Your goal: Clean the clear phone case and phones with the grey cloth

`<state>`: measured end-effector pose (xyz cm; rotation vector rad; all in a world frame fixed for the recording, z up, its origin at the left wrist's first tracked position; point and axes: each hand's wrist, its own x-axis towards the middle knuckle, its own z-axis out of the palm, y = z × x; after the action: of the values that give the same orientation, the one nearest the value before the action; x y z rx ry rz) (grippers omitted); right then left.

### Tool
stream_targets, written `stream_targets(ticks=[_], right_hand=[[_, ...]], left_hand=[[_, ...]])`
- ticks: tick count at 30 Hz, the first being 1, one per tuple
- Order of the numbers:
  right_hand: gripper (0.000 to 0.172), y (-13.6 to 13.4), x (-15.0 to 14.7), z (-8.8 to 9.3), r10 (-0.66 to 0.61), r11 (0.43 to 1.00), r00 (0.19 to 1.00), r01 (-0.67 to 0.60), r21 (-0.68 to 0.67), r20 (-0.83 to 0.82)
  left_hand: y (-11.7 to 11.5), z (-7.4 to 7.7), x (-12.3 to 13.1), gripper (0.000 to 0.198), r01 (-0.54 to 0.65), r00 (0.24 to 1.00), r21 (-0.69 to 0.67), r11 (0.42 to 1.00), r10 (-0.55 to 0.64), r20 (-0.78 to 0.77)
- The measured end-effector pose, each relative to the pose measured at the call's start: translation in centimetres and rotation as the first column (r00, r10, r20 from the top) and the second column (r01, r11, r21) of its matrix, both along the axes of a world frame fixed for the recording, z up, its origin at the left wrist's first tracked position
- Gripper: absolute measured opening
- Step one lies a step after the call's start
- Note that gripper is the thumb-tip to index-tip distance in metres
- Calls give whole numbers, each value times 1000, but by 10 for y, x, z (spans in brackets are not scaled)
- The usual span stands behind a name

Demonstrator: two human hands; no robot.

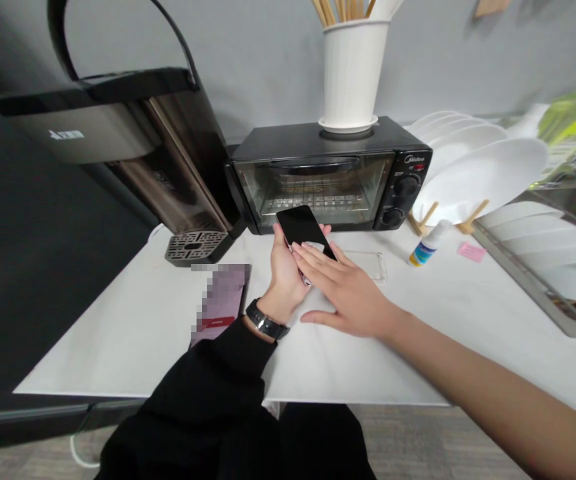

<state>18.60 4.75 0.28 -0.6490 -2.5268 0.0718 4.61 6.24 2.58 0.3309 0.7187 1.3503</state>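
Observation:
My left hand [285, 273], with a black watch at its wrist, is closed around a black smartphone [298, 223] from below, screen up. Over the phone's lower part lies my right hand [345, 290], its fingers stretched out flat and the thumb apart. A small whitish patch [314, 246] shows at those fingertips; I cannot tell whether it is a wipe or a reflection. Behind the right hand a clear phone case [375, 265] rests on the white tabletop [133, 320]. A flat device with a partly pixelated pinkish screen [223, 300] lies left of my left wrist.
At the back stands a black toaster oven [318, 173], topped by a white cup [355, 73] of wooden sticks. A dark water dispenser [168, 160] is on the left. To the right are a small bottle [425, 247], a pink note [471, 252] and white plates [483, 167] in a rack.

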Motion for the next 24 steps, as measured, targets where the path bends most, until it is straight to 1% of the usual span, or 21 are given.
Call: stream_targets(ticks=[2, 4, 5, 6, 8, 10, 12, 13, 14, 16, 17, 18, 20, 22, 23, 24], right_hand=[[89, 3, 4, 3, -103, 995, 995, 103, -2, -15], [87, 7, 9, 4, -206, 978, 977, 206, -14, -48], [90, 8, 11, 5, -216, 976, 975, 215, -16, -60], [93, 7, 10, 4, -192, 981, 979, 192, -11, -65], [95, 1, 6, 3, -91, 996, 994, 92, 20, -55], [90, -4, 0, 1, -28, 998, 999, 30, 50, -38], [84, -5, -2, 1, -50, 997, 998, 52, 57, -35], [84, -3, 0, 1, -89, 995, 995, 92, 50, -45], [86, -1, 2, 2, -138, 989, 988, 141, 38, -61], [91, 5, 7, 4, -225, 974, 970, 227, 11, -97], [92, 7, 9, 4, -248, 968, 962, 249, -1, -111], [91, 7, 10, 5, -246, 969, 962, 246, -12, -117], [89, 4, 8, 4, -155, 988, 982, 155, -16, -111], [88, -2, 3, 3, -20, 1000, 996, 19, -9, -88], [87, -3, 0, 2, 29, 1000, 997, -29, -5, -75], [86, -4, -1, 1, 51, 999, 997, -51, -2, -64]], left_hand=[[0, -2, 2, 70, 36, 999, 30, 999, -37, 28], [-3, -5, 9, 55, 145, 988, 9, 989, -146, 57], [-4, -6, 11, 52, 172, 983, -11, 985, -171, 63], [-5, -6, 12, 51, 183, 981, -27, 983, -181, 65], [-4, -4, 8, 60, 159, 985, -27, 987, -158, 64], [-2, 0, 0, 74, 97, 994, 14, 995, -97, 55], [-1, 2, -2, 81, 37, 999, 51, 998, -39, 32], [-2, 1, 0, 78, 25, 1000, 55, 998, -26, 12], [-4, -1, 4, 74, 45, 999, 50, 998, -44, -6], [-9, -7, 14, 57, 166, 986, 12, 986, -165, -33], [-10, -10, 17, 53, 222, 975, 31, 975, -221, -23], [-10, -11, 18, 51, 243, 970, 32, 969, -243, -16], [-7, -10, 12, 56, 183, 983, 14, 983, -182, -8], [-1, -5, 0, 68, 58, 998, 4, 998, -58, -11], [2, -3, -5, 76, 1, 1000, 14, 1000, -1, -20], [3, -2, -7, 81, -39, 999, 18, 999, 39, -28]])
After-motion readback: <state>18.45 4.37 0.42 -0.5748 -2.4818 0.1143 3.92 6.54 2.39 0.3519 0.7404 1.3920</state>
